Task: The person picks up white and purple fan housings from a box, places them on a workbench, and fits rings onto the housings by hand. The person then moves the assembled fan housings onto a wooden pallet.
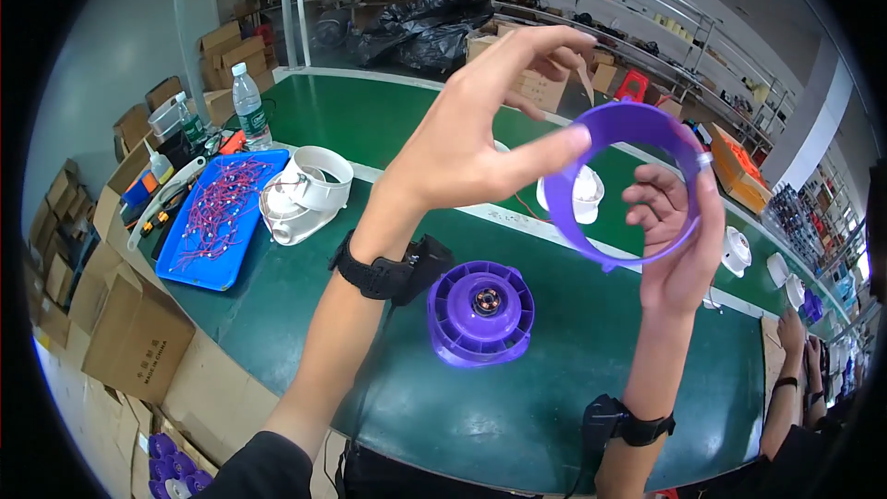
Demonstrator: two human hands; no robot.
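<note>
My right hand (682, 273) holds up a purple plastic ring (621, 120), gripping its right side; the ring is tilted, its opening facing me. A small white piece shows on its rim by my fingers. My left hand (471, 129) is raised to the ring's left, fingers apart and curved. Its thumb tip overlaps the ring's edge, and whether it touches I cannot tell. Below, on the green table (582, 388), sits a round purple housing (480, 331) with radial ribs and a small copper-coloured motor core at its centre.
To the left are a blue tray (199, 268) of red wires, a white plastic housing (309, 189) and a water bottle (249, 106). Another white part (584, 194) lies beyond the ring. A cardboard box (139, 342) stands at lower left. Another person's arm (785, 388) is at right.
</note>
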